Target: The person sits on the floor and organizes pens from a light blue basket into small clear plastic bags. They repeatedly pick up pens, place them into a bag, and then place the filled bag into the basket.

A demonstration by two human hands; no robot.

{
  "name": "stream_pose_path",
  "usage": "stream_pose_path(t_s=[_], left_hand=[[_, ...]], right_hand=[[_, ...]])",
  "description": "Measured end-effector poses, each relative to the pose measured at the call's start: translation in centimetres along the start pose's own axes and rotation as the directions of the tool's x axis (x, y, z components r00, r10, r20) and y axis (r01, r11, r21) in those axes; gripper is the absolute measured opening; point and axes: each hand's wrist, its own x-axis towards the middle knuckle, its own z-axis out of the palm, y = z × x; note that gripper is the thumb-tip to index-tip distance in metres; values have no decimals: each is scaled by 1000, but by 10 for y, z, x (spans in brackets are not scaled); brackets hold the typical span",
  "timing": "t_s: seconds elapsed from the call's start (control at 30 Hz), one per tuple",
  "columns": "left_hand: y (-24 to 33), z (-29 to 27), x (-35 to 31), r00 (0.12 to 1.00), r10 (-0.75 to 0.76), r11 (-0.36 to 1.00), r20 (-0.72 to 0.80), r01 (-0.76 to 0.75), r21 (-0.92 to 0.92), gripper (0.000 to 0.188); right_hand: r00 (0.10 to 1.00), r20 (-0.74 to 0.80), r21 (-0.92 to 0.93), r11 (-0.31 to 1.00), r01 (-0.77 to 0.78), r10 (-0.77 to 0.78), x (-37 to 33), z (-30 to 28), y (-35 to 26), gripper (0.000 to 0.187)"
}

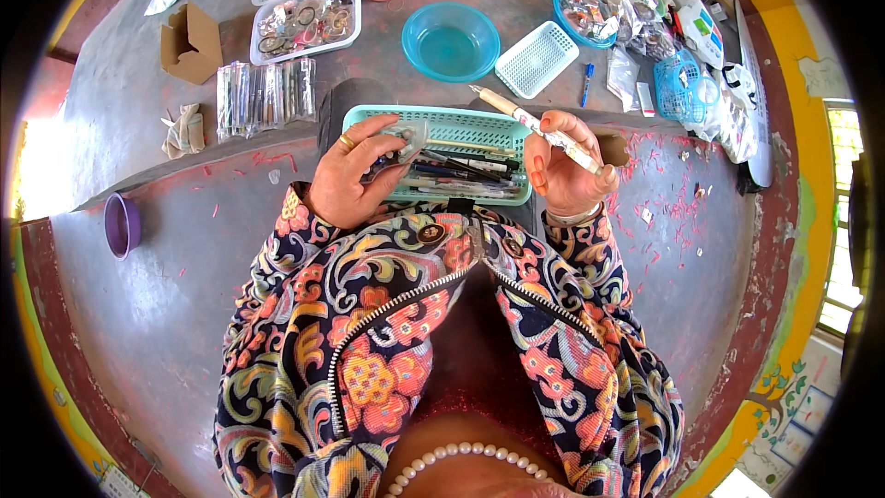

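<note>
My right hand (570, 159) pinches a cream-coloured pen (518, 114) between thumb and fingers. The pen slants, its pointed tip toward the far left, above the right end of a mint-green basket (502, 129). My left hand (353, 172) is closed round a small clear plastic packet (414, 137) with dark bits showing inside, over the basket's left part. What the packet holds is too small to name. Inside the basket, several black and clear pens (461, 175) lie lengthwise. The basket rests at my lap.
Across the grey table, a row of bagged pens (267, 97), an open cardboard box (191, 44), a blue basin (451, 41) and a white tray (537, 60) stand. Trays of bagged rings (306, 23) sit far left. A purple bucket (121, 225) is at left.
</note>
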Motion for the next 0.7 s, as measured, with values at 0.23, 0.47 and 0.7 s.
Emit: stream_pose_path(t_s=[0.23, 0.47, 0.7], left_hand=[[-1, 2, -1, 1000, -9, 1000, -19, 9, -6, 32], [-1, 2, -1, 1000, -4, 1000, -28, 4, -31, 31], [-1, 0, 0, 1000, -2, 1000, 5, 2, -11, 33]], right_hand=[[1000, 4, -28, 999, -24, 24, -2, -1, 1, 91], [1000, 1, 45, 999, -8, 8, -1, -2, 2, 96], [1000, -1, 55, 998, -13, 13, 0, 4, 0, 84]])
